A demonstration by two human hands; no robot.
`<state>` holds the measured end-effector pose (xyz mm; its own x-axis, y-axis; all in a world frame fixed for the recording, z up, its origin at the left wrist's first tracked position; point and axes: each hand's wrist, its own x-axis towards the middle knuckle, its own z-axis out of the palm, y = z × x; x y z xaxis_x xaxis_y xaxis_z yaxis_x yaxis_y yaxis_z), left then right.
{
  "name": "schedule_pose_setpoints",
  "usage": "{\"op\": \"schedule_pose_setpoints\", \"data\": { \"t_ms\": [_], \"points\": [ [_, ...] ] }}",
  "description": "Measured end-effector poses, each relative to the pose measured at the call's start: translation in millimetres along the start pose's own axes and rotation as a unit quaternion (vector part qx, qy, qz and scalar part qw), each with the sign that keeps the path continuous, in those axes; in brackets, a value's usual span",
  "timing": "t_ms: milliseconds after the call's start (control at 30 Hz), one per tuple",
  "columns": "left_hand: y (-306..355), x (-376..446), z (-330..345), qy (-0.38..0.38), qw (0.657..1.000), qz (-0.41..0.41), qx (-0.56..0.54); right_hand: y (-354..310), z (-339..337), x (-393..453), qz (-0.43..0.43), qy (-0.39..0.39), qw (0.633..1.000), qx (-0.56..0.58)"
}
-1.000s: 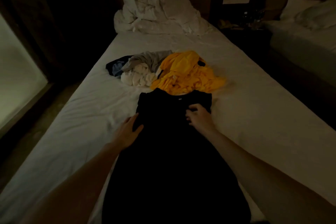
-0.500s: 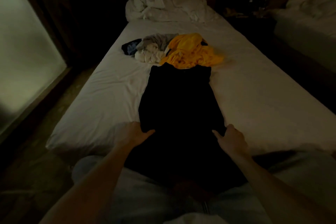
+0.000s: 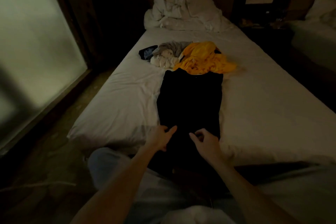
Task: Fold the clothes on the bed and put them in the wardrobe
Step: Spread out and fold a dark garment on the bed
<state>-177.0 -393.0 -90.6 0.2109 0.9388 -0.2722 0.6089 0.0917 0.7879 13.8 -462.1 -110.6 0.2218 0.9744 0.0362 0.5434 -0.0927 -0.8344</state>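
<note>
Both hands sit at the near end of the black garment, close together. Left hand: fingers loosely extended, tips on the cloth, no clear grip. Right hand: fingers curled, looks like a pinch on the fabric, but it's black on black in dim light, so can't tell if it actually has cloth.

Change over the last second: hands were up near the collar end, flat on the cloth, then slid down each side; now they've converged at the hem end by the mattress edge. Person has also backed off; more of the bed is in frame. My read: smoothing pass done, next is picking up the hem to fold it up toward the collar.

Garment: laid flat lengthwise down the middle of the bed, narrow long strip, sides apparently already folded in, near end draping over the mattress edge. Top edge touches the yellow garment. Unfolded pile of grey, white and dark pieces beside it. Wardrobe not visible.
</note>
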Motion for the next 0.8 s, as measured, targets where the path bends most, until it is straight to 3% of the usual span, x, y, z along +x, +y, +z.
{"op": "schedule_pose_setpoints", "data": {
  "t_ms": [100,233,300,400,500,633,700,800],
  "points": [
    [-25,0,-4,0.027,0.998,-0.048,-0.008,12,8,-9,0.024,-0.018,0.993,0.117],
    [-55,-11,3,-0.034,0.985,-0.156,-0.071,40,1,-24,0.169,0.043,0.958,0.226],
    [-60,-10,14,-0.044,0.983,-0.153,-0.089,52,-2,-34,0.218,0.073,0.96,0.159],
    [-57,-12,27,-0.011,0.981,-0.15,-0.122,60,-3,-46,0.261,0.005,0.965,0.01],
    [-67,-10,26,0.03,0.994,-0.101,-0.015,60,3,-53,0.232,-0.085,0.968,0.049],
    [-78,-2,13,-0.06,0.996,-0.049,0.04,53,13,-44,0.142,-0.073,0.984,0.076],
    [-73,5,6,-0.06,0.996,-0.028,0.054,48,12,-38,0.127,-0.062,0.988,0.07],
    [-53,12,-13,0.045,0.995,-0.038,-0.082,40,-2,-25,0.139,-0.006,0.989,0.053]
  ]
}}
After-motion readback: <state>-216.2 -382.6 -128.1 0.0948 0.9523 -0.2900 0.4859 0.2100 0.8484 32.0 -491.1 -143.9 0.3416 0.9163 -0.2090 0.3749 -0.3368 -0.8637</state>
